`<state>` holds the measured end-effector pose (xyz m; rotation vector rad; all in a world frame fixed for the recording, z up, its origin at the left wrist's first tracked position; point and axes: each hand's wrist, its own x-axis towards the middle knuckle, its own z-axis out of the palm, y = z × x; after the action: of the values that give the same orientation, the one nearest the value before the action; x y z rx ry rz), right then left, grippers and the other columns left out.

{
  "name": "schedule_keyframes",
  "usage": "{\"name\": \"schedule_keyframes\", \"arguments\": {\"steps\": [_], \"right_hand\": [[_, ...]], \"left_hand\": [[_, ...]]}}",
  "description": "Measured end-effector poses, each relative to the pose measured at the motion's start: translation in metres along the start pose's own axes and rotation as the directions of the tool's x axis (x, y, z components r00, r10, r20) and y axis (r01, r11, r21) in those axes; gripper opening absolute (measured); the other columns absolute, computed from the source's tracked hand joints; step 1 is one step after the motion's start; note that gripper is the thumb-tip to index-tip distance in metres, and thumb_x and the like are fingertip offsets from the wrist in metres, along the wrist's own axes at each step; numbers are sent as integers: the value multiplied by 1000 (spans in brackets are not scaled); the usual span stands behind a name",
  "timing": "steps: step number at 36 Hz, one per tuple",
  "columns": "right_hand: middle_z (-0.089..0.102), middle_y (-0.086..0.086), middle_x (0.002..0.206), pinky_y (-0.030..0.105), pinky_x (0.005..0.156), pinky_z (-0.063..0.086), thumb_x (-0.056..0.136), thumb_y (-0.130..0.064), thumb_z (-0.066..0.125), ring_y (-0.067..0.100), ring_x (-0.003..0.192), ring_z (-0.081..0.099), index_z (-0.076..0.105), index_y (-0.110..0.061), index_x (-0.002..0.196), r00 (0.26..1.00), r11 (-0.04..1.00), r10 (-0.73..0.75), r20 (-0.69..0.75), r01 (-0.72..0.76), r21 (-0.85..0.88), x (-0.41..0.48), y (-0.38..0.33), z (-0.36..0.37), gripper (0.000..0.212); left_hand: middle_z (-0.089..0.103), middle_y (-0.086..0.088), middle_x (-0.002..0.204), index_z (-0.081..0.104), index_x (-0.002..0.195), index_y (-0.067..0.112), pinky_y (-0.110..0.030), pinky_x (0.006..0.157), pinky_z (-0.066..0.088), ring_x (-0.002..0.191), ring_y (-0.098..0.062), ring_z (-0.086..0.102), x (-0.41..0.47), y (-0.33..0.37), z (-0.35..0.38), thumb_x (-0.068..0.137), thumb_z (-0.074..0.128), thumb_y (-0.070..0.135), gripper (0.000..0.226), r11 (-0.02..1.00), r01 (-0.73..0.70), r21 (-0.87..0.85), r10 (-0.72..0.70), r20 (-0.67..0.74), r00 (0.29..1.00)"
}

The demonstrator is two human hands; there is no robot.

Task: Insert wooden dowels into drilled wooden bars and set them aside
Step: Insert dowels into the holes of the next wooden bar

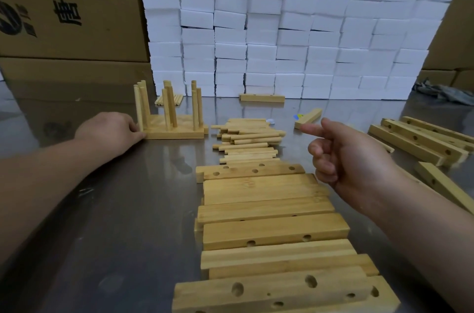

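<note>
Toward the steel table's (pixel 123 210) far left edge, the left hand (pixel 110 130) presses on the end of the doweled bars (pixel 177 134). They lie left to right, with their dowels (pixel 170 105) pointing straight up. A hard shove could topple them. The right hand (pixel 346 156) hovers empty, fingers loosely curled, near the loose dowels (pixel 248 141).

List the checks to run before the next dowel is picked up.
1. Load in the right hand: ok, it holds nothing.
2. Supply of loose dowels: ok, a pile lies mid-table.
3. Holes up on the nearest bar: ok.
4. Holes up on the other drilled bars: not ok, several show blank faces.
5. The finished set out of the way: ok, the left hand touches its end.
6. Seating depth of its dowels: cannot tell.
</note>
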<state>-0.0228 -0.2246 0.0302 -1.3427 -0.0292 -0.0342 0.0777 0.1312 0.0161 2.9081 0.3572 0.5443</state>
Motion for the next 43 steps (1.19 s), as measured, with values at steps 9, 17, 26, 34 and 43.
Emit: {"name": "schedule_keyframes", "arguments": {"steps": [9,17,26,34,43], "right_hand": [[48,-3,49,18,32,25,97,-29,43,6,33,33,62,-11,101,1000,1000,-8,-20,8,-21,0,0,0,27],[48,-3,49,19,34,24,97,-28,43,7,34,33,62,-12,101,1000,999,-11,-26,10,-43,0,1,0,26],[48,-3,48,19,33,24,97,-28,43,8,33,32,62,-12,99,999,998,-2,-39,0,-63,0,2,1,25],[49,-5,48,21,38,27,96,-29,45,8,36,34,63,-16,97,993,990,-23,-113,7,-140,4,1,-3,22],[53,-7,51,25,48,31,93,-27,49,8,43,39,64,-25,92,974,920,-133,-184,52,-388,6,5,-8,15]], "left_hand": [[58,-3,90,64,94,19,-29,59,37,83,-22,51,11,12,8,88,55,44,27,1000,5,12,-5,-4,1000],[58,-6,87,63,91,15,-30,61,40,81,-26,53,20,23,17,89,54,41,28,999,33,35,-32,-20,999],[56,-15,100,54,98,8,-34,64,39,94,-34,54,18,36,20,90,54,35,29,994,100,45,-96,-79,992],[59,-1,92,58,89,21,-29,65,37,81,-22,52,-16,77,12,89,49,27,10,936,-42,-349,16,-78,997],[50,4,132,54,127,26,-20,83,32,101,-4,42,-58,127,15,95,47,29,33,683,-116,-721,352,186,917]]}}
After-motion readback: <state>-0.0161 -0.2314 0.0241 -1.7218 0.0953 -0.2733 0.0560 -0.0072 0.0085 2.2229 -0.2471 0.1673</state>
